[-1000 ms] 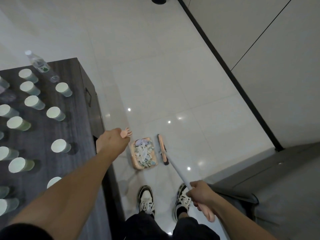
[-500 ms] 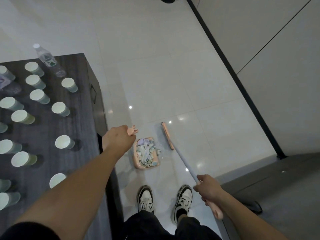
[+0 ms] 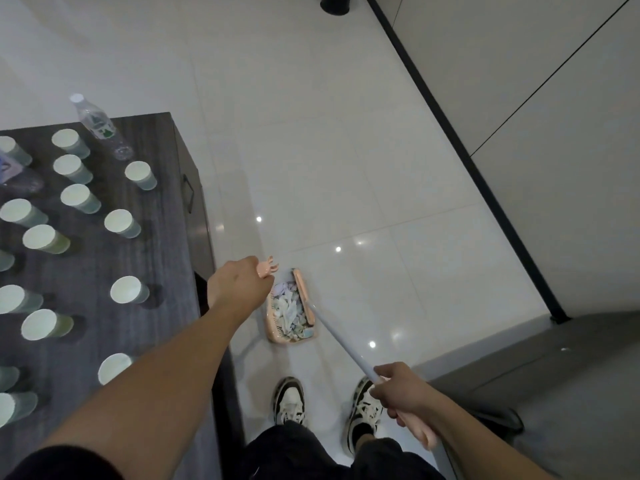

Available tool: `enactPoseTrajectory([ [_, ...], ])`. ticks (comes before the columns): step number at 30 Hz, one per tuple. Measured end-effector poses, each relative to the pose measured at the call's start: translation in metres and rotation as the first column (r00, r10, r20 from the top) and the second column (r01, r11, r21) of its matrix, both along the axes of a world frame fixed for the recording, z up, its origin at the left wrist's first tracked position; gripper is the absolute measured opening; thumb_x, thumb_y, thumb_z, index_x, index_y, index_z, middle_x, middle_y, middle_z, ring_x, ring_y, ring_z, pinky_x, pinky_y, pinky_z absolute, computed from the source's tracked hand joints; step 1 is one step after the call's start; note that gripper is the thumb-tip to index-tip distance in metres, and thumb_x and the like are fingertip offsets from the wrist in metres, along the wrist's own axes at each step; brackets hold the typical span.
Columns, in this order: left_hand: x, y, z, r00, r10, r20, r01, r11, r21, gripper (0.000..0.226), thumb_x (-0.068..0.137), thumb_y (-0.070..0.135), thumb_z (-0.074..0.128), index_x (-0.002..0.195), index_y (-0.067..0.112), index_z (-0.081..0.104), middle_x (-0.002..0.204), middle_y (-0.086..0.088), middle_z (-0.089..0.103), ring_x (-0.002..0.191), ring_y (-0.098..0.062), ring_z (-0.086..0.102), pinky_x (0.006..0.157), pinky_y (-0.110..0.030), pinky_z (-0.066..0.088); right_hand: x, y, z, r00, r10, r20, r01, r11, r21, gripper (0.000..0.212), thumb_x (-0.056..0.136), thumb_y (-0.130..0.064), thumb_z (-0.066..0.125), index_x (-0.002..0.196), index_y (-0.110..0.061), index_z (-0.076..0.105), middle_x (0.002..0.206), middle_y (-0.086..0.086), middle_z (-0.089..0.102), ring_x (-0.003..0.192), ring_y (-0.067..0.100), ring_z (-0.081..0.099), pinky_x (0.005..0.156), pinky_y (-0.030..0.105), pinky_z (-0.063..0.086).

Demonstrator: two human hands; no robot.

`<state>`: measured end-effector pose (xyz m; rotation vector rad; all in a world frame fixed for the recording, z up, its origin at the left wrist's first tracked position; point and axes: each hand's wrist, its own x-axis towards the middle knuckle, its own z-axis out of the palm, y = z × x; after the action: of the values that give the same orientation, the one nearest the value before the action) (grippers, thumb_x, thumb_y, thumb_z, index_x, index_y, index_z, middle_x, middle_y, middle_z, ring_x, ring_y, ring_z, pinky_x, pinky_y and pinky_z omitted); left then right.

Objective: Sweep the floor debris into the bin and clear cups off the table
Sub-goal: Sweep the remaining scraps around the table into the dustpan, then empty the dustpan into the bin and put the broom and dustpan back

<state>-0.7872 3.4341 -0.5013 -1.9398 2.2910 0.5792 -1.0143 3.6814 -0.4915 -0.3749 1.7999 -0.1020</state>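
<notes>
A pink dustpan (image 3: pixel 273 336) sits on the white floor just ahead of my feet, filled with crumpled pale debris (image 3: pixel 289 313). My left hand (image 3: pixel 239 285) grips the top of the dustpan's handle (image 3: pixel 266 266), above the pan's left side. My right hand (image 3: pixel 401 393) grips the pink end of the broom's grey pole (image 3: pixel 343 344). The pink broom head (image 3: pixel 303 297) lies against the pan's right edge. Several pale green paper cups (image 3: pixel 128 289) stand on the dark wooden table (image 3: pixel 162 258) to the left.
A clear water bottle (image 3: pixel 98 128) stands at the table's far edge. A black round object (image 3: pixel 334 3) stands at the top by the wall. A black skirting strip (image 3: pixel 464 150) runs along the right wall. A grey surface (image 3: pixel 554 375) fills the lower right.
The broom head has swung left from the open floor to the dustpan's right edge. The view has shifted, and both hands keep their holds.
</notes>
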Motion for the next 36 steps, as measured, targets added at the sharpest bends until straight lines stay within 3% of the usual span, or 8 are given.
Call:
enactPoseTrajectory([
  [2,0.004,-0.002,0.001,1.000,0.001,0.005,-0.001,1.000,-0.001,0.025,0.084,0.045,0.050,0.070,0.023,0.051,0.065,0.004,0.055,0.057,-0.017,0.051,0.050,-0.025,0.035,-0.006,0.002,0.006,1.000,-0.023,0.002,0.023,1.000,-0.003,0.051,0.085,-0.010,0.060,0.134,-0.003,0.049,0.068,0.010,0.050,0.043,0.014,0.046,0.045,0.026,0.041],
  [5,0.012,-0.003,0.001,0.999,0.034,-0.001,-0.034,0.999,-0.003,0.029,0.083,0.051,0.052,0.077,0.023,0.057,0.071,0.003,0.056,0.066,-0.023,0.053,0.057,-0.028,0.039,-0.016,0.005,0.016,0.998,-0.061,0.015,0.062,0.998,-0.014,0.059,0.087,-0.010,0.062,0.143,-0.009,0.044,0.067,0.009,0.054,0.044,0.014,0.048,0.044,0.025,0.041],
  [11,0.019,-0.010,0.010,0.979,0.169,-0.112,-0.172,0.985,-0.013,0.036,0.077,0.055,0.060,0.082,0.020,0.067,0.083,-0.008,0.068,0.077,-0.032,0.062,0.062,-0.029,0.039,-0.033,-0.004,0.034,0.995,-0.098,0.010,0.098,0.993,-0.057,0.046,0.089,-0.007,0.062,0.133,-0.005,0.051,0.072,0.012,0.051,0.045,0.014,0.044,0.044,0.024,0.036],
  [16,-0.007,-0.037,0.039,0.950,0.231,-0.208,-0.241,0.970,-0.025,0.031,0.079,0.051,0.064,0.071,0.022,0.058,0.069,0.002,0.058,0.067,-0.024,0.051,0.057,-0.028,0.034,-0.057,-0.034,0.043,0.986,-0.168,-0.010,0.166,0.978,-0.129,0.043,0.088,-0.003,0.061,0.129,-0.008,0.049,0.071,0.014,0.049,0.045,0.016,0.040,0.043,0.024,0.031],
  [18,-0.025,-0.053,0.050,0.937,0.251,-0.243,-0.266,0.964,-0.030,0.032,0.079,0.050,0.065,0.069,0.020,0.057,0.064,0.006,0.051,0.067,-0.025,0.052,0.058,-0.029,0.034,-0.071,-0.049,0.048,0.983,-0.181,-0.021,0.175,0.970,-0.168,0.043,0.087,-0.003,0.062,0.127,-0.011,0.049,0.068,0.013,0.050,0.044,0.016,0.042,0.042,0.023,0.032],
  [28,-0.151,-0.158,0.092,0.825,0.359,-0.436,-0.438,0.894,-0.094,0.036,0.077,0.053,0.065,0.070,0.019,0.057,0.066,0.000,0.058,0.061,-0.023,0.051,0.056,-0.030,0.036,-0.196,-0.180,0.061,0.975,-0.222,-0.018,0.201,0.910,-0.363,0.031,0.085,-0.001,0.061,0.114,-0.009,0.056,0.061,0.009,0.045,0.042,0.018,0.038,0.042,0.021,0.030],
  [33,-0.227,-0.213,0.123,0.772,0.423,-0.475,-0.526,0.845,-0.101,0.034,0.079,0.052,0.065,0.072,0.019,0.059,0.067,-0.002,0.061,0.061,-0.021,0.057,0.054,-0.029,0.037,-0.286,-0.258,0.083,0.985,-0.171,0.014,0.158,0.873,-0.461,0.008,0.082,-0.003,0.059,0.089,-0.006,0.058,0.060,0.007,0.041,0.043,0.017,0.036,0.043,0.022,0.028],
  [36,-0.270,-0.253,0.144,0.741,0.447,-0.501,-0.571,0.812,-0.120,0.034,0.079,0.052,0.065,0.072,0.020,0.058,0.066,-0.001,0.061,0.060,-0.018,0.056,0.051,-0.027,0.034,-0.343,-0.304,0.101,0.988,-0.152,0.012,0.139,0.866,-0.480,0.018,0.080,-0.007,0.062,0.097,-0.007,0.063,0.058,0.007,0.045,0.042,0.017,0.041,0.043,0.023,0.032],
])
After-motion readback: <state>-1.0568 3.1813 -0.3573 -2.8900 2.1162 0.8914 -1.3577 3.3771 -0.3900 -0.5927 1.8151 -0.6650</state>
